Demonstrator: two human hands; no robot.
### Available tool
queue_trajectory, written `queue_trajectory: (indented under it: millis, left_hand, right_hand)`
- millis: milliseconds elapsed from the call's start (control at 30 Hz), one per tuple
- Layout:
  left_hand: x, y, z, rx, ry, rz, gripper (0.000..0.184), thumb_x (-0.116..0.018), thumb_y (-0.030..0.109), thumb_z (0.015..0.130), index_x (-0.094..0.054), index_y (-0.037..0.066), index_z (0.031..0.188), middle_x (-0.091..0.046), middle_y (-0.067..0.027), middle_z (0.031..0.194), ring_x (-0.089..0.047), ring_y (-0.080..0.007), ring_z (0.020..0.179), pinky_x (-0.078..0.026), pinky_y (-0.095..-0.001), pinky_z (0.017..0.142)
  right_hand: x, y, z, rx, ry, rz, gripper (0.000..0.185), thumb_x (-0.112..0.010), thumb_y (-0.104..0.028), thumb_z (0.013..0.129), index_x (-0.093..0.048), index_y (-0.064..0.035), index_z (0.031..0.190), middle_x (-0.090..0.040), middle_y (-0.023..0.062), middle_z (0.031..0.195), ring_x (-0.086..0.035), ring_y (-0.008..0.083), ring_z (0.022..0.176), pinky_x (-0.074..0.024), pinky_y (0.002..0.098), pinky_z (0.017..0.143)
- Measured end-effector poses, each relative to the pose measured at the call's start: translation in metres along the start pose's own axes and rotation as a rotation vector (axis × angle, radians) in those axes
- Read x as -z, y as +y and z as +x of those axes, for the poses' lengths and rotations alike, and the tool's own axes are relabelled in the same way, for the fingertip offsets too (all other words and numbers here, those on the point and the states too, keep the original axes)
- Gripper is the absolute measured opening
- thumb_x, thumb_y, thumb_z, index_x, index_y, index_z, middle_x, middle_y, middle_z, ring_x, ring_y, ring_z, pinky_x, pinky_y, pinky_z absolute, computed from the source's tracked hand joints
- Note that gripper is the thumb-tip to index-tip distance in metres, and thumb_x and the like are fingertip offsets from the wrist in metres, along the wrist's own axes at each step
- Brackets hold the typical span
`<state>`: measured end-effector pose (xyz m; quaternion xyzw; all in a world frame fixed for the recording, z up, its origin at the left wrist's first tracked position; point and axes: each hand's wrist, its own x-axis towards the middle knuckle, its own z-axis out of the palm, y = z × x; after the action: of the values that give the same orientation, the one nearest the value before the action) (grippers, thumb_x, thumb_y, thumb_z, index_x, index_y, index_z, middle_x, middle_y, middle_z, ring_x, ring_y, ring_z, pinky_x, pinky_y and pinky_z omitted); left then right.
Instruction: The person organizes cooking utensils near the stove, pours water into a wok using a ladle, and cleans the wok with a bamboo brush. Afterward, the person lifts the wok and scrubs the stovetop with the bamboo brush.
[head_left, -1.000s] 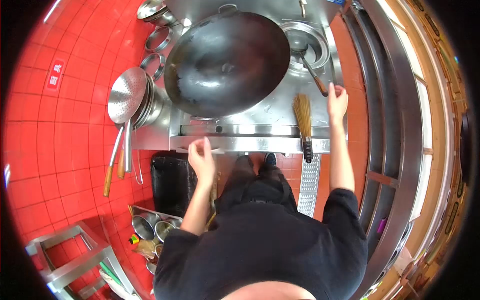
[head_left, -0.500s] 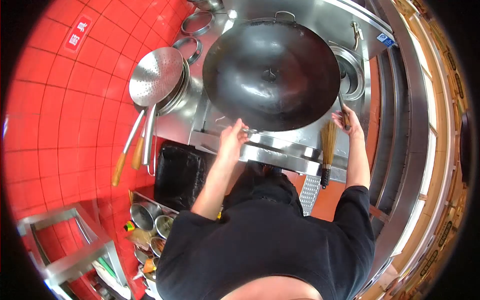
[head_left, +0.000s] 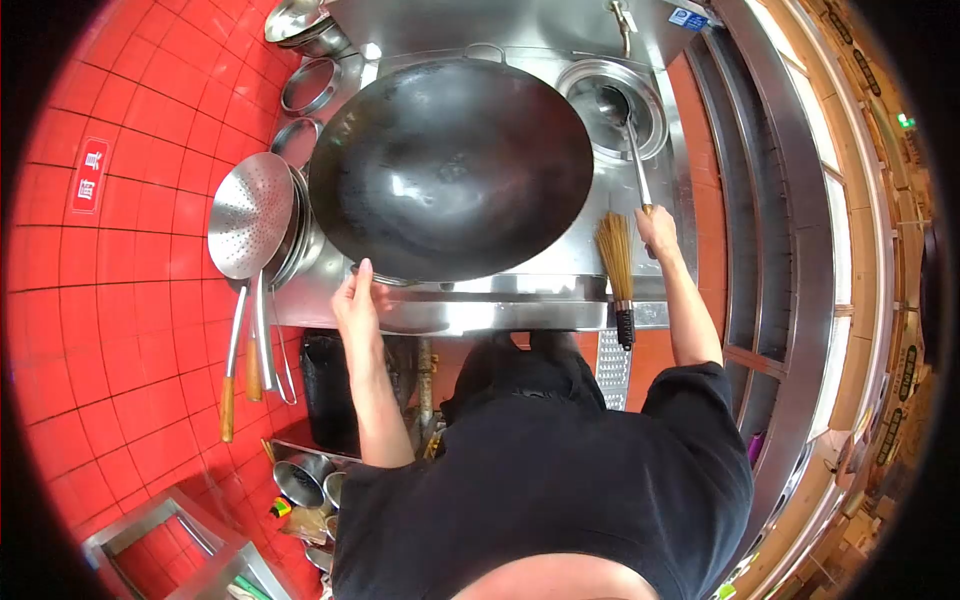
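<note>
A large black wok point(head_left: 450, 170) sits on the steel stove counter, its inside bare and shiny. My left hand point(head_left: 357, 312) is at the wok's near left rim, thumb and fingers closed around the near loop handle point(head_left: 388, 280). On the right side, my right hand point(head_left: 657, 232) wraps around the handle of a ladle point(head_left: 638, 165). The ladle's bowl rests inside a round metal pot point(head_left: 652, 130) set into the counter. A bamboo wok brush point(head_left: 614, 258) with a black grip lies just left of my right hand, its grip overhanging the counter's front edge.
A perforated strainer point(head_left: 252, 215) rests on stacked metal bowls at the left, beside a red tiled wall point(head_left: 140, 330). Metal rings point(head_left: 310, 85) stand behind them. A faucet point(head_left: 622, 25) is above the pot. Below left are a black bin point(head_left: 335, 390) and several containers.
My right hand has closed firmly around the ladle handle, where its fingers were looser before. The ladle now shows fully, with its bowl in the pot. The camera view has shifted and turned.
</note>
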<state>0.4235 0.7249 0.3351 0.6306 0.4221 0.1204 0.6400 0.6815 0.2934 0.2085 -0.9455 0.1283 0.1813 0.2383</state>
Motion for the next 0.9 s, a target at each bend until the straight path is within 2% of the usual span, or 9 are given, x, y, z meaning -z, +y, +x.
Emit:
queue_trajectory:
  millis: [33, 133, 233, 300, 500, 533, 567, 667, 900]
  left_hand:
    - [0.006, -0.001, 0.002, -0.035, 0.023, 0.264, 0.026, -0.068, 0.028, 0.085, -0.058, 0.005, 0.077, -0.060, -0.0054, 0.074, -0.057, -0.0154, 0.062, -0.046, -0.0293, 0.055]
    - [-0.019, 0.026, -0.032, -0.690, 0.481, 0.846, 0.025, -0.071, 0.023, 0.080, -0.057, 0.003, 0.076, -0.061, -0.0086, 0.080, -0.057, -0.0215, 0.070, -0.045, -0.0354, 0.063]
    - [-0.031, 0.035, -0.030, -1.240, 0.238, 0.849, 0.022, -0.073, 0.018, 0.075, -0.057, 0.003, 0.076, -0.059, -0.0107, 0.082, -0.055, -0.0266, 0.076, -0.043, -0.0403, 0.071]
    - [-0.037, 0.028, -0.025, -1.209, 0.017, 0.981, 0.023, -0.072, 0.018, 0.075, -0.055, 0.004, 0.066, -0.052, -0.0093, 0.069, -0.052, -0.0289, 0.071, -0.041, -0.0400, 0.074]
    - [-0.046, 0.005, -0.014, -1.183, 0.070, 0.967, 0.024, -0.066, 0.008, 0.069, -0.046, 0.006, 0.055, -0.046, -0.0087, 0.060, -0.047, -0.0285, 0.064, -0.039, -0.0396, 0.070]
    - [-0.048, 0.003, -0.014, -1.182, 0.087, 0.955, 0.023, -0.065, 0.007, 0.068, -0.046, 0.006, 0.054, -0.045, -0.0087, 0.059, -0.047, -0.0284, 0.064, -0.039, -0.0395, 0.070]
    - [-0.047, 0.003, -0.012, -1.185, 0.111, 0.951, 0.022, -0.064, 0.006, 0.067, -0.045, 0.006, 0.054, -0.045, -0.0086, 0.058, -0.047, -0.0283, 0.064, -0.038, -0.0394, 0.069]
    - [-0.045, 0.001, -0.013, -1.173, 0.112, 0.855, 0.024, -0.067, 0.009, 0.066, -0.046, 0.007, 0.054, -0.045, -0.0078, 0.059, -0.048, -0.0274, 0.064, -0.038, -0.0389, 0.069]
    - [-0.036, 0.007, -0.007, -1.260, 0.176, 0.793, 0.027, -0.072, 0.013, 0.068, -0.047, 0.007, 0.057, -0.046, -0.0060, 0.062, -0.049, -0.0254, 0.067, -0.038, -0.0370, 0.070]
  right_hand:
    - [0.001, 0.011, 0.000, 0.040, 0.028, -0.005, 0.043, -0.056, -0.035, 0.084, -0.062, 0.0072, 0.087, -0.064, 0.0287, 0.084, -0.062, 0.0424, 0.087, -0.0486, 0.0476, 0.078]
    - [0.016, 0.036, -0.018, 0.170, 0.231, -0.069, 0.046, -0.051, -0.041, 0.090, -0.060, 0.0049, 0.088, -0.063, 0.0284, 0.080, -0.062, 0.0441, 0.081, -0.0482, 0.0499, 0.074]
    - [0.032, 0.044, -0.041, 0.136, 0.254, -0.063, 0.049, -0.048, -0.043, 0.092, -0.058, 0.0050, 0.091, -0.062, 0.0312, 0.084, -0.059, 0.0473, 0.087, -0.0454, 0.0524, 0.077]
    - [0.036, 0.052, -0.044, 0.138, 0.235, -0.060, 0.050, -0.047, -0.043, 0.093, -0.058, 0.0056, 0.092, -0.062, 0.0311, 0.085, -0.059, 0.0466, 0.087, -0.0458, 0.0518, 0.077]
    - [0.035, 0.043, -0.034, 0.169, 0.023, 0.127, 0.048, -0.044, -0.042, 0.093, -0.058, 0.0042, 0.091, -0.064, 0.0267, 0.080, -0.064, 0.0419, 0.078, -0.0494, 0.0473, 0.069]
    - [0.037, 0.037, -0.037, 0.030, -0.069, 0.232, 0.048, -0.045, -0.042, 0.093, -0.058, 0.0048, 0.092, -0.061, 0.0196, 0.068, -0.063, 0.0315, 0.059, -0.0499, 0.0417, 0.057]
    - [0.032, 0.046, -0.027, 0.116, -0.073, 0.292, 0.046, -0.046, -0.042, 0.093, -0.056, 0.0025, 0.088, -0.053, 0.0090, 0.057, -0.054, 0.0190, 0.044, -0.0462, 0.0360, 0.044]
    - [0.032, 0.045, -0.013, -0.020, -0.318, 0.535, 0.041, -0.047, -0.043, 0.094, -0.052, -0.0036, 0.083, -0.044, -0.0009, 0.054, -0.043, 0.0106, 0.039, -0.0390, 0.0296, 0.035]
    - [0.067, 0.008, -0.018, -0.304, -0.750, 1.124, 0.032, -0.049, -0.037, 0.096, -0.045, -0.0074, 0.087, -0.041, -0.0038, 0.056, -0.035, 0.0041, 0.038, -0.0294, 0.0192, 0.032]
